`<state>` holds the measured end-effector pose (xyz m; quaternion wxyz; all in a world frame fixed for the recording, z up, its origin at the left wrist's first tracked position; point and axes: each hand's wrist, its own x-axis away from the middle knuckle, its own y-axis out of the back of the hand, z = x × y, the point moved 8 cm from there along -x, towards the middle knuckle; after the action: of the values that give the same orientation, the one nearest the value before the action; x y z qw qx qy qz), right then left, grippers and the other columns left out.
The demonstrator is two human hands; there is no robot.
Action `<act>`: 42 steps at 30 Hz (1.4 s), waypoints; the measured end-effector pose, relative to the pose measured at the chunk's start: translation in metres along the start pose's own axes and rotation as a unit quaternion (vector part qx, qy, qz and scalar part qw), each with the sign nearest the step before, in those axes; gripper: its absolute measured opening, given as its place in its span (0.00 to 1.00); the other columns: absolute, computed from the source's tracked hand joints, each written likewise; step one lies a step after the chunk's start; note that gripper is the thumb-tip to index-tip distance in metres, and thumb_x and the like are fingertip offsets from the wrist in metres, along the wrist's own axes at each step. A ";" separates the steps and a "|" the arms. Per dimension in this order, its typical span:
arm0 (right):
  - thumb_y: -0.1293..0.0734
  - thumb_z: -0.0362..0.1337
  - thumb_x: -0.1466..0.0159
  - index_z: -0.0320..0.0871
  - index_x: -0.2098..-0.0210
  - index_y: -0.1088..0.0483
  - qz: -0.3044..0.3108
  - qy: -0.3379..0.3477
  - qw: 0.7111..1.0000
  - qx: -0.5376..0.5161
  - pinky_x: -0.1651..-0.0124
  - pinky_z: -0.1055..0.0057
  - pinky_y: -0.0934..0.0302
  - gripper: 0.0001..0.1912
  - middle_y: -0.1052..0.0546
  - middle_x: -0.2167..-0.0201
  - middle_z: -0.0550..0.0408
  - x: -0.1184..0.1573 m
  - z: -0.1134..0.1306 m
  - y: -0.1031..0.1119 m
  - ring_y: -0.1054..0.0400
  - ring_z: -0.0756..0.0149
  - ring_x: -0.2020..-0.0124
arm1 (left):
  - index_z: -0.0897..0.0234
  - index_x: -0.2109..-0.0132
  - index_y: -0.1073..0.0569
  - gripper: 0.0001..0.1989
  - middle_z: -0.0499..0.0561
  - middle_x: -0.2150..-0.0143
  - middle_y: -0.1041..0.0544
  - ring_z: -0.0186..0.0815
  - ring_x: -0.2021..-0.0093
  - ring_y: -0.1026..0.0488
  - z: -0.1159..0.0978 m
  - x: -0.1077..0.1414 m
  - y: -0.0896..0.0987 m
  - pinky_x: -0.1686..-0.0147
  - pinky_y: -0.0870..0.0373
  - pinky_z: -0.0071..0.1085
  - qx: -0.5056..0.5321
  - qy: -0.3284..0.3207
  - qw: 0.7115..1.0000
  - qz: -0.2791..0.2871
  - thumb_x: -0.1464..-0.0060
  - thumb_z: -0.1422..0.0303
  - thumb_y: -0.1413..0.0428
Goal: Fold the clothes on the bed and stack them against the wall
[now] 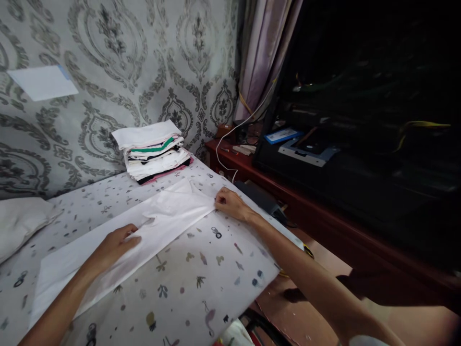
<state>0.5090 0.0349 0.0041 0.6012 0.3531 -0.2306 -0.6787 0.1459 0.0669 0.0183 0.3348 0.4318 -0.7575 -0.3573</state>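
Observation:
A long white garment (169, 211) lies folded lengthwise across the patterned bedsheet (201, 254), its fabric rumpled towards the right end. At that right end my right hand (230, 203) is closed, pinching the garment's edge between thumb and fingers. My left hand (117, 244) rests over the middle of the cloth, thumb and fingers apart, with nothing gripped between them. My left forearm covers part of the garment's near left portion. Beyond the garment, against the wall, stands a stack of folded clothes (154, 151), mostly white with green, black and pink layers.
A white pillow (23, 223) lies at the left edge. On the right, a dark red table (302, 197) carries a large black open-backed casing (378, 144) and a white cable (225, 137). The bed's edge drops to the floor at the lower right.

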 end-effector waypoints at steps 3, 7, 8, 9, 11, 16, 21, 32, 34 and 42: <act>0.34 0.28 0.44 0.42 0.75 0.30 0.001 0.010 1.000 0.011 0.62 0.71 0.40 0.05 0.30 0.67 0.56 0.000 0.003 0.001 0.35 0.69 0.68 | 0.60 0.55 0.24 0.23 0.56 0.52 0.19 0.51 0.50 0.23 -0.001 0.002 0.000 0.53 0.28 0.37 0.010 0.001 1.000 -0.001 0.47 0.48 0.48; 0.33 0.30 0.44 0.42 0.71 0.28 -0.005 0.014 1.000 0.012 0.60 0.70 0.39 0.02 0.29 0.66 0.55 0.000 0.006 0.001 0.34 0.68 0.66 | 0.61 0.53 0.24 0.24 0.57 0.50 0.20 0.51 0.48 0.24 0.004 0.001 0.000 0.50 0.29 0.38 0.014 0.000 1.000 -0.001 0.47 0.47 0.48; 0.34 0.30 0.44 0.42 0.72 0.29 -0.002 0.013 1.000 0.013 0.60 0.70 0.39 0.02 0.29 0.66 0.55 0.000 0.005 0.001 0.34 0.68 0.66 | 0.61 0.53 0.24 0.25 0.57 0.49 0.20 0.52 0.47 0.24 0.005 0.001 -0.001 0.50 0.29 0.38 0.013 0.000 1.000 0.000 0.47 0.47 0.48; 0.34 0.30 0.44 0.42 0.73 0.29 0.000 0.013 1.000 0.015 0.61 0.71 0.39 0.03 0.29 0.66 0.55 -0.001 0.005 0.000 0.34 0.68 0.67 | 0.61 0.53 0.24 0.25 0.58 0.48 0.21 0.52 0.46 0.25 0.006 0.001 -0.001 0.51 0.28 0.38 0.012 0.000 1.000 0.003 0.47 0.47 0.48; 0.35 0.29 0.45 0.42 0.75 0.31 0.008 0.016 1.000 0.015 0.61 0.71 0.39 0.04 0.30 0.66 0.55 -0.001 0.004 -0.001 0.34 0.68 0.67 | 0.61 0.52 0.25 0.27 0.58 0.48 0.21 0.52 0.47 0.25 0.008 0.001 -0.003 0.51 0.29 0.38 0.003 0.004 1.000 0.016 0.47 0.45 0.49; 0.35 0.32 0.45 0.43 0.73 0.30 0.010 0.019 1.000 0.018 0.61 0.69 0.38 0.02 0.29 0.67 0.54 -0.001 0.003 -0.002 0.34 0.66 0.67 | 0.62 0.52 0.25 0.28 0.57 0.49 0.22 0.49 0.49 0.25 0.014 0.010 0.006 0.54 0.30 0.35 -0.003 0.001 0.998 0.060 0.47 0.45 0.49; 0.36 0.41 0.40 0.44 0.68 0.26 -0.022 0.016 0.998 0.056 0.57 0.66 0.37 0.09 0.27 0.65 0.52 -0.003 0.009 -0.006 0.32 0.62 0.63 | 0.63 0.56 0.25 0.29 0.54 0.62 0.21 0.45 0.61 0.25 0.054 0.034 0.032 0.63 0.34 0.31 -0.034 0.056 0.991 0.113 0.48 0.43 0.50; 0.34 0.50 0.41 0.45 0.74 0.29 -0.013 -0.010 0.995 0.096 0.65 0.62 0.38 0.15 0.29 0.70 0.51 -0.005 -0.005 -0.017 0.34 0.61 0.71 | 0.64 0.66 0.24 0.23 0.49 0.71 0.27 0.37 0.69 0.30 0.156 0.124 0.069 0.72 0.37 0.28 0.159 0.196 0.965 0.072 0.60 0.48 0.37; 0.34 0.51 0.41 0.46 0.75 0.29 -0.010 -0.009 0.995 0.095 0.65 0.62 0.38 0.16 0.28 0.69 0.51 -0.005 -0.009 -0.018 0.35 0.62 0.71 | 0.66 0.62 0.23 0.24 0.50 0.69 0.27 0.34 0.72 0.32 0.160 0.136 0.067 0.75 0.37 0.27 0.230 0.214 0.949 0.018 0.61 0.51 0.35; 0.33 0.46 0.42 0.46 0.75 0.29 -0.009 -0.015 0.997 0.074 0.65 0.62 0.37 0.12 0.29 0.69 0.52 -0.003 -0.013 -0.017 0.35 0.62 0.71 | 0.64 0.51 0.23 0.30 0.51 0.66 0.25 0.29 0.76 0.35 0.139 0.155 0.043 0.82 0.40 0.24 0.312 0.228 0.922 -0.034 0.61 0.54 0.33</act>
<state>0.5082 0.0423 -0.0162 0.5640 0.3888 -0.2861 -0.6699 -0.0474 -0.0202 0.0121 0.3343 0.6095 -0.7189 -0.0059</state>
